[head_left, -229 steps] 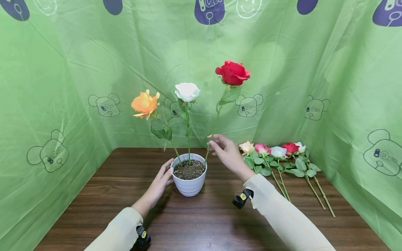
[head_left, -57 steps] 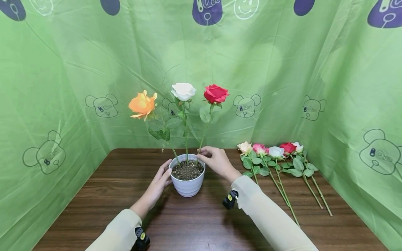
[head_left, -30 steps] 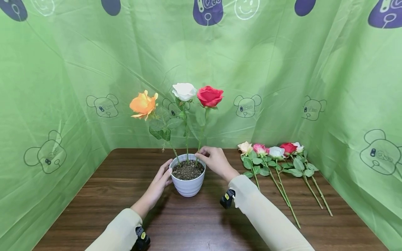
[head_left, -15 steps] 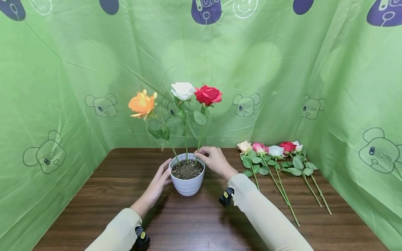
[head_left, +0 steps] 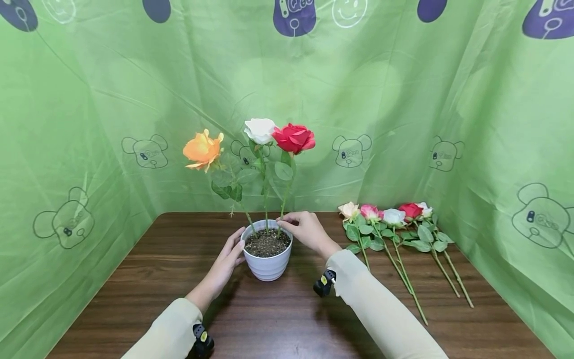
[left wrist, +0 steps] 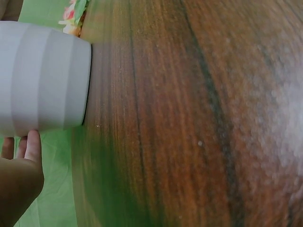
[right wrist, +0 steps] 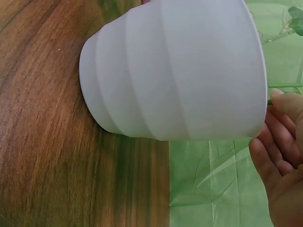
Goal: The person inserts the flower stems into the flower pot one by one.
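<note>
We see the right hand [head_left: 307,232] near the centre of the frame, its grip pinching the green stem of the red rose [head_left: 293,138] just above the rim of the white pot [head_left: 267,267]. The red bloom stands above the middle of the frame, and the stem runs down to the soil [head_left: 265,245] at the pot's right inner side. The left hand [head_left: 226,257] touches the pot's left side; in the left wrist view we see its fingers fairly straight against the wall, not curled round it.

The pot stands upright on the brown desk [head_left: 170,274], a little left of centre in the lower half of the frame. In its soil we also see the white rose [head_left: 260,130], partly overlapped by the red petals, and the orange rose [head_left: 203,149], which leans toward the left of the frame.

Toward the right of the frame we find five loose roses [head_left: 394,217] lying on the desk, their blooms near its far edge. Green cloth [head_left: 381,99] with bear outlines hangs behind.
</note>
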{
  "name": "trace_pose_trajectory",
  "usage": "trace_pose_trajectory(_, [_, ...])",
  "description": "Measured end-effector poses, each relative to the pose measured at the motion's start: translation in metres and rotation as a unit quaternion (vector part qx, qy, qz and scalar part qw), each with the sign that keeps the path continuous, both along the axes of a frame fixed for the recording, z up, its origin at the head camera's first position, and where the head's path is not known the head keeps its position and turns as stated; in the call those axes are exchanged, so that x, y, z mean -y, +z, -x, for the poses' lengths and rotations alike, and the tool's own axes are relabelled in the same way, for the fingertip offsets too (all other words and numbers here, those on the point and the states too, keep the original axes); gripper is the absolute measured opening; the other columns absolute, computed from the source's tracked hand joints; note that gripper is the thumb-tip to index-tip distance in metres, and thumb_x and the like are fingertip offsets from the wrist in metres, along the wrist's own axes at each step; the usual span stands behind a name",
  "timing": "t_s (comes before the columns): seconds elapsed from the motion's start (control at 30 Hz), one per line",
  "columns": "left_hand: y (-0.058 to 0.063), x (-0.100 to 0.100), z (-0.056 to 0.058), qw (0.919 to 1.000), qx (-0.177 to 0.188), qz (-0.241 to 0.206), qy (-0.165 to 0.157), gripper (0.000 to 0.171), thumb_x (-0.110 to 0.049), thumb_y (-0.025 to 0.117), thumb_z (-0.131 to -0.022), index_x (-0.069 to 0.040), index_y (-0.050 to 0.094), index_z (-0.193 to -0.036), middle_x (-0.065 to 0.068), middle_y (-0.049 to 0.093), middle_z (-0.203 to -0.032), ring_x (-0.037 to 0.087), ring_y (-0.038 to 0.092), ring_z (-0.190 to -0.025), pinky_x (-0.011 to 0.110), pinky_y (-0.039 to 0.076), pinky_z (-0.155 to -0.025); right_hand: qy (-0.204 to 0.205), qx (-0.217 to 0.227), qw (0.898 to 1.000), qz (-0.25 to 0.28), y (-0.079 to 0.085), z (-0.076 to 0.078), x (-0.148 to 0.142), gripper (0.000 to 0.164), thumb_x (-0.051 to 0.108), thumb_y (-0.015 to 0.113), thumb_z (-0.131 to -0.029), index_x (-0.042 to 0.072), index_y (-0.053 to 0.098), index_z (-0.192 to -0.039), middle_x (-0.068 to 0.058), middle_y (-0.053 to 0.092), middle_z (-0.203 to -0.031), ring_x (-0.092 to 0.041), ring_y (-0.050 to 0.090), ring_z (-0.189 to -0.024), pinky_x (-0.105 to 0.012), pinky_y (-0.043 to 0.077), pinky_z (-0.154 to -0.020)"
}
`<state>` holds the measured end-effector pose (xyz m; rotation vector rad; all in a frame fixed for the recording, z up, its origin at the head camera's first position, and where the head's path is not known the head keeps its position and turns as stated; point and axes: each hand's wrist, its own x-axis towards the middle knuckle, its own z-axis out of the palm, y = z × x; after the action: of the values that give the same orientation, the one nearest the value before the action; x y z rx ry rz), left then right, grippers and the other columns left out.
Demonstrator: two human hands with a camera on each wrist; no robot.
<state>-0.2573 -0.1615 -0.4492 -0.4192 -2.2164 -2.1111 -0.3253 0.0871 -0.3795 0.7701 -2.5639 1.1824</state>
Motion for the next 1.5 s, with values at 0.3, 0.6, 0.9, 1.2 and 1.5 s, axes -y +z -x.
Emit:
trace_pose_trajectory(0.3, [-0.001, 0.0, 0.0, 1.0, -0.003, -0.003, -0.003, 0.051, -0.028, 0.038, -0.11, -0.013, 0.026, -0.157, 0.021, 0.026, -0.158, 0.037, 0.03, -0.142, 0.058, 0.035, -0.111, 0.001, -0.021, 1.0, 0.013, -0.003, 0.002, -0.003, 0.02, 0.03, 0.073, -0.094, 0.015, 0.079, -0.107, 0.006, 0.075, -0.105, -0.007, 0.067, -0.093, -0.029, 0.056, -0.083])
trace_pose_trajectory(0.6, [-0.001, 0.0, 0.0, 1.0, 0.001, -0.006, -0.005, 0.05, -0.029, 0.039, -0.11, -0.014, 0.027, -0.157, 0.021, 0.026, -0.158, 0.037, 0.029, -0.143, 0.059, 0.033, -0.112, -0.007, -0.02, 1.0, 0.008, -0.005, 0.002, -0.01, 0.019, 0.03, 0.073, -0.094, 0.017, 0.078, -0.107, 0.004, 0.075, -0.102, -0.006, 0.066, -0.088, -0.028, 0.055, -0.082])
trace_pose_trajectory(0.9, [0.0, 0.0, 0.0, 1.0, 0.005, -0.002, -0.005, 0.052, -0.029, 0.039, -0.11, -0.012, 0.025, -0.157, 0.021, 0.026, -0.158, 0.037, 0.029, -0.143, 0.059, 0.033, -0.112, -0.014, 0.002, 1.0, -0.002, -0.006, 0.0, -0.027, 0.026, 0.03, 0.073, -0.094, 0.014, 0.074, -0.114, 0.008, 0.074, -0.1, -0.007, 0.065, -0.085, -0.03, 0.055, -0.079])
trace_pose_trajectory(1.2, [-0.001, 0.001, 0.001, 1.0, 0.005, -0.004, -0.003, 0.052, -0.029, 0.039, -0.11, -0.012, 0.026, -0.157, 0.021, 0.026, -0.158, 0.036, 0.029, -0.143, 0.058, 0.034, -0.112, -0.013, 0.001, 1.0, -0.022, -0.015, -0.002, -0.061, 0.028, 0.029, 0.073, -0.094, 0.009, 0.073, -0.115, 0.002, 0.074, -0.101, -0.012, 0.067, -0.086, -0.035, 0.056, -0.08])
trace_pose_trajectory(1.5, [0.0, 0.0, 0.0, 1.0, -0.001, -0.002, 0.002, 0.05, -0.029, 0.04, -0.11, -0.013, 0.028, -0.156, 0.021, 0.028, -0.158, 0.037, 0.032, -0.142, 0.056, 0.036, -0.111, -0.026, 0.03, 0.998, -0.048, -0.025, -0.006, -0.107, 0.023, 0.025, 0.071, -0.096, 0.011, 0.072, -0.113, 0.002, 0.073, -0.098, -0.012, 0.065, -0.086, -0.035, 0.054, -0.077])
